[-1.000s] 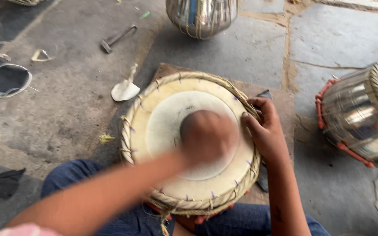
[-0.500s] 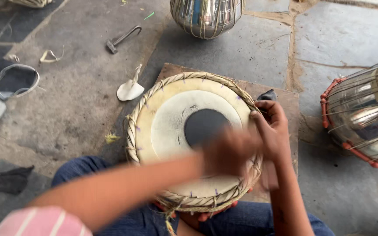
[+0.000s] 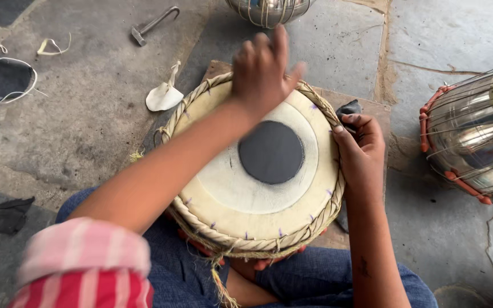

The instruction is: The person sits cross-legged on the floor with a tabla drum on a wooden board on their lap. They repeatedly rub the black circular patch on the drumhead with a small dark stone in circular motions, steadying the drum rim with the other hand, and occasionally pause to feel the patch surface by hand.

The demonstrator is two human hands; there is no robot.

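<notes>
A round drum (image 3: 223, 188) with a cream skin, a braided rim and a black round patch (image 3: 271, 152) in the middle rests between my knees. My left hand (image 3: 261, 71) reaches across the skin to the far rim, palm down, fingers stretched and slightly apart, with nothing in it. My right hand (image 3: 360, 151) grips the drum's right rim, fingers curled over the braid. A pink checked sleeve covers my left upper arm at the lower left.
The drum sits on a brown board (image 3: 372, 105) on a stone floor. A shiny metal drum body (image 3: 475, 137) lies at the right, another (image 3: 269, 10) stands at the top. A small hammer (image 3: 154, 24), a white scrap (image 3: 165, 97) and dark cloths (image 3: 1, 214) lie to the left.
My left hand slid off the black patch, first toward the right rim, then up to the far rim, so the patch shows fully. My right hand stayed on the right rim.
</notes>
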